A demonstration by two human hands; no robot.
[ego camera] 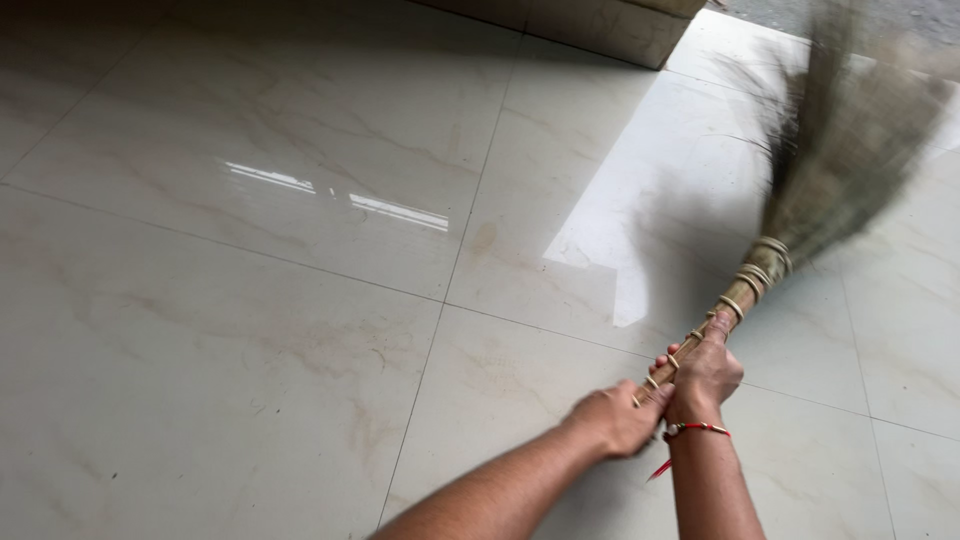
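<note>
Floor (250, 300) fills the left two thirds of the frame: glossy cream tiles with faint brown veining, thin grout lines crossing near centre, a bright streak of reflected light in the upper left-centre. A few small dark specks lie on the lower left tile.

Upper centre: base of a pale stone-like step or plinth (600, 25), its shadow falling on the tiles below it.

Lower centre: left forearm enters from the bottom edge, running up and to the right. Left hand (612, 418) is clenched around the lowest end of the broom handle (722, 310), fingers wrapped fully, no gap visible; the handle tip is hidden inside the fist.

Just right of it: right hand (705, 372), touching the left hand, closed around the handle immediately above. Thumb lies extended along the shaft, pointing toward the head; the other fingers curl around the far side, tips just showing. A red thread bracelet (695, 429) circles the right wrist, one loose end hanging down.

Handle is tan, bound with pale rings, and slopes up to the right.

Upper right: broom head (850, 130), a fan of greenish-brown grass bristles, heavily blurred. Whether the bristle tips touch the floor cannot be told.
</note>
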